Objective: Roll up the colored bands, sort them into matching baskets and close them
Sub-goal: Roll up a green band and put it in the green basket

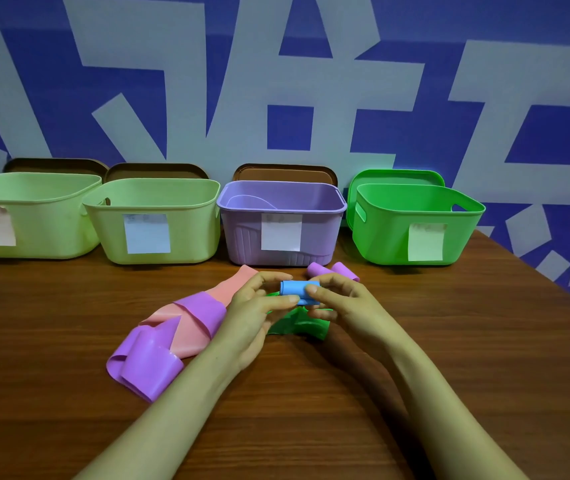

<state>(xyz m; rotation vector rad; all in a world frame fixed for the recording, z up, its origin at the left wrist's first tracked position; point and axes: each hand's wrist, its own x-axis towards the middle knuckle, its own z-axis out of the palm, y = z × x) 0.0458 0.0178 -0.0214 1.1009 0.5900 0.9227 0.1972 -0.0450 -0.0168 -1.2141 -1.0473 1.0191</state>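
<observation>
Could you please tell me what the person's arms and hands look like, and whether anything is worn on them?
Both are bare. The left hand and right hand have no gloves, and no ring, watch or bracelet shows. The left forearm and right forearm are uncovered down to the frame's bottom edge, with no sleeve in sight.

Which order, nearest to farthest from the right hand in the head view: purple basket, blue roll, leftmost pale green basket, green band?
1. blue roll, pinched by the right hand
2. green band, just beneath it
3. purple basket, behind, centre
4. leftmost pale green basket, far left
</observation>
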